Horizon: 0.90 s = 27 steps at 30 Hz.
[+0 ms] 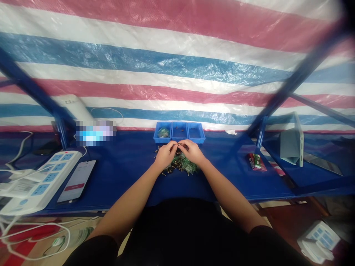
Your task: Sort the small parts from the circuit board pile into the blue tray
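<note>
My left hand [166, 153] and my right hand [192, 151] meet fingertip to fingertip over a heap of small green parts with metal pins [181, 165] on the blue table [127, 173]. Both hands have their fingers curled in a pinch around a tiny piece between them; it is too small to name. Just behind the hands stands a blue tray with three compartments [179, 132]; its left compartment holds some green parts.
A white power strip [41, 181] and a phone with a lit screen [77, 181] lie at the left. A small red and green packet [257, 161] and a propped grey tablet case [291, 142] are at the right. A striped tarpaulin [177, 62] hangs behind.
</note>
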Each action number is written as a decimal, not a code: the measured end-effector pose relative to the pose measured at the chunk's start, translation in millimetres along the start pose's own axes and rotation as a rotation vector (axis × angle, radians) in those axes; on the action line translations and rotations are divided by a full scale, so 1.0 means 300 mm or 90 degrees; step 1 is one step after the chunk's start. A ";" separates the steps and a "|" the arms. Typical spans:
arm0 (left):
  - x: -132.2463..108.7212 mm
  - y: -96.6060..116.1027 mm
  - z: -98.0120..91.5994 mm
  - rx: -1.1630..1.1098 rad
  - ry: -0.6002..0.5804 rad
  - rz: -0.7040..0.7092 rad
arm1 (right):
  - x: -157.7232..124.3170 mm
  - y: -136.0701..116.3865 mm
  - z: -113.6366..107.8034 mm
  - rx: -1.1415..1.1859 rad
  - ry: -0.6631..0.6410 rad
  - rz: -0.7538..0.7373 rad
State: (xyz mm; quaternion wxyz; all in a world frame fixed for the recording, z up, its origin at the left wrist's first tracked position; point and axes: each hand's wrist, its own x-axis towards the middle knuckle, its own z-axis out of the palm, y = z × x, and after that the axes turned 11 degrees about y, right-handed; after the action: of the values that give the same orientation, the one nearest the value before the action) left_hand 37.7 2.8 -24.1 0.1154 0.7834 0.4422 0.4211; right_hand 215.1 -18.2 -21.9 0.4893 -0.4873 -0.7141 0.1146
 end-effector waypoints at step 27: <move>0.005 -0.023 0.004 -0.044 0.008 0.008 | -0.002 0.017 0.015 0.027 0.043 0.042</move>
State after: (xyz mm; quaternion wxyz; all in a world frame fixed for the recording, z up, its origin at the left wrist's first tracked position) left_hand 34.8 8.4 -27.8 0.1371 0.7788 0.4234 0.4421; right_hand 214.4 -14.9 -27.6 0.5191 -0.5038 -0.6783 0.1291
